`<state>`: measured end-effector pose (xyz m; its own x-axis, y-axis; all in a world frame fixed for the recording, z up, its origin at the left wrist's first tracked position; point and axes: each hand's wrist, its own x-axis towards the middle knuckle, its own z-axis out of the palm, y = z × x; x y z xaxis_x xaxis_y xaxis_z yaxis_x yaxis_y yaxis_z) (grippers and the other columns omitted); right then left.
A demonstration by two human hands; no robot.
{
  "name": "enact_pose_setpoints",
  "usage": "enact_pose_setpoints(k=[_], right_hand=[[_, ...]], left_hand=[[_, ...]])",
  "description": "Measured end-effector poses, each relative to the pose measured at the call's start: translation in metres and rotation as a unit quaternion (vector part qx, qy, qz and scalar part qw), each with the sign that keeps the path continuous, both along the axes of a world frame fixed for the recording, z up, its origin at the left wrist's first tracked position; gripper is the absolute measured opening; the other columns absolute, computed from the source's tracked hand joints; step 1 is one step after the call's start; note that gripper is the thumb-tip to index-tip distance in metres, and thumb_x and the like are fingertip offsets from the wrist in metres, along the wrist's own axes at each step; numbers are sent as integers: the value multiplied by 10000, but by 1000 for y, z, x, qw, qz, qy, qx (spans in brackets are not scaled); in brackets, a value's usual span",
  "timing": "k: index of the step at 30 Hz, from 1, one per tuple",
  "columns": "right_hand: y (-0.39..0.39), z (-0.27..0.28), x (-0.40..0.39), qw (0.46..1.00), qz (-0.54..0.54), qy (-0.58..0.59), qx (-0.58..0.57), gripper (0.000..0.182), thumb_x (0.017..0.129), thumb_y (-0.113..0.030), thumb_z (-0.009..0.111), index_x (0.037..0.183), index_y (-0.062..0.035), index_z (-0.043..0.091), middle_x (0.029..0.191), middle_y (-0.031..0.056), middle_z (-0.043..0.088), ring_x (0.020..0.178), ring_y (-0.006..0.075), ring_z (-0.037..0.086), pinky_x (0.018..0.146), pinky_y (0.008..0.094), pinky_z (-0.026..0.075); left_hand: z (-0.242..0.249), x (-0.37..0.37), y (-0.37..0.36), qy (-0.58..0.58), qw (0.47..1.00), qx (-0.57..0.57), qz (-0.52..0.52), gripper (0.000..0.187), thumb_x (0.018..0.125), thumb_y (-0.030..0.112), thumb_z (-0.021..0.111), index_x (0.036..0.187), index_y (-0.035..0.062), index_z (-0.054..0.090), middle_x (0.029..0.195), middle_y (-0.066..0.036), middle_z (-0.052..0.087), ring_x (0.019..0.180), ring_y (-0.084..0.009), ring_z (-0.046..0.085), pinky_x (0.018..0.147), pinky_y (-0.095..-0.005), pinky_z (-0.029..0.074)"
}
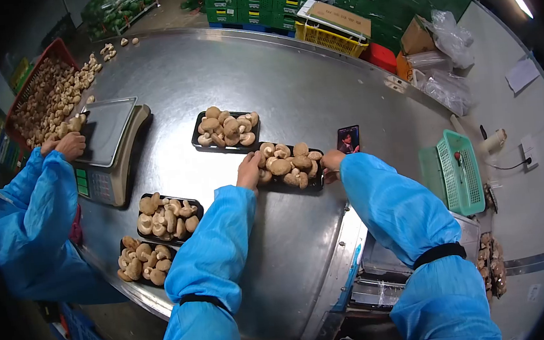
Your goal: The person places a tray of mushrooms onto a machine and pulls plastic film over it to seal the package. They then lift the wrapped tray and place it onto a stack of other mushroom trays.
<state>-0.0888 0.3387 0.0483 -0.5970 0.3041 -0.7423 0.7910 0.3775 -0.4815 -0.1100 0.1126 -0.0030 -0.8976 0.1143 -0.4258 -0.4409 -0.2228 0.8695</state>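
A black tray [315,184] heaped with brown shiitake mushrooms [280,166] lies on the steel table in front of me. My left hand [248,171] grips its left end, fingers closed on the edge by the mushrooms. At the opposite end, my right hand [332,164] has its fingers closed on the tray's edge; part of them is hidden by the sleeve. Just behind and to the left stands another filled tray [221,149], close to the held one. Two more trays of mushrooms [168,218] sit left of my left forearm.
At left, a co-worker's hands [66,146] are beside a weighing scale [110,128] and a red crate [61,51] of mushrooms, some spilling onto the table [171,69]. A phone [348,139] lies beyond my right hand. A green basket [461,174] stands at right.
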Motion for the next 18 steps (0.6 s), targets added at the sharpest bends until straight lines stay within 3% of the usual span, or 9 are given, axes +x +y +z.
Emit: enact_pose_setpoints(k=[2, 4, 7, 10, 11, 13, 15, 18], right_hand=[[1, 3, 4, 999, -27, 22, -25, 210, 765, -28, 495, 960, -4, 569, 757, 124, 577, 679, 300, 616, 581, 444, 539], [12, 6, 8, 990, -55, 52, -118, 219, 768, -22, 508, 985, -17, 538, 752, 80, 552, 632, 214, 590, 571, 401, 540], [17, 65, 41, 967, -80, 161, -182, 165, 767, -57, 515, 921, -35, 569, 742, 79, 514, 613, 195, 553, 507, 355, 520], [42, 126, 91, 936, -91, 202, -272, 219, 777, -16, 495, 988, -42, 551, 759, 55, 509, 675, 155, 542, 530, 282, 522], [53, 144, 113, 934, -104, 208, -271, 219, 777, -16, 495, 988, -42, 551, 759, 55, 509, 675, 155, 542, 530, 282, 522], [75, 174, 163, 938, -108, 211, -255, 406, 794, -5, 519, 1190, 43, 441, 880, 41, 570, 678, 89, 554, 645, 260, 527], [108, 180, 212, 934, -133, 217, -250, 391, 798, -12, 521, 1176, 53, 444, 912, 64, 574, 721, 115, 568, 663, 270, 528], [150, 180, 284, 930, -194, 223, -219, 392, 790, -14, 518, 1168, 59, 444, 895, 77, 561, 724, 139, 560, 658, 278, 525]], left_hand=[[11, 10, -7, 11, 1000, 27, 0, 554, 886, 307, 511, 1295, -39, 371, 1236, -180, 475, 1121, -245, 476, 928, -346, 390], [48, 24, -16, 28, 995, 86, -32, 545, 892, 297, 518, 1302, -24, 359, 1224, -165, 480, 1127, -225, 470, 918, -331, 398], [97, 36, -21, 76, 990, 109, -34, 544, 893, 275, 518, 1305, -32, 339, 1260, -141, 446, 1152, -201, 449, 940, -300, 383], [156, 59, -7, 80, 982, 147, -88, 516, 897, 265, 514, 1294, -26, 359, 1270, -117, 445, 1190, -192, 407, 1001, -304, 316], [173, 69, 2, 85, 979, 146, -116, 505, 898, 266, 513, 1288, -24, 371, 1268, -108, 449, 1200, -190, 395, 1015, -306, 297], [202, 98, 31, 73, 978, 124, -150, 433, 914, 281, 483, 1248, 12, 426, 1223, -71, 480, 1170, -170, 406, 1001, -321, 300], [217, 129, 64, 49, 962, 115, -242, 378, 932, 337, 416, 1193, 75, 496, 1177, -21, 507, 1098, -172, 419, 981, -380, 289], [200, 165, 118, -3, 946, 110, -305, 388, 935, 334, 412, 1199, 60, 488, 1189, -48, 487, 1097, -191, 409, 970, -380, 295]])
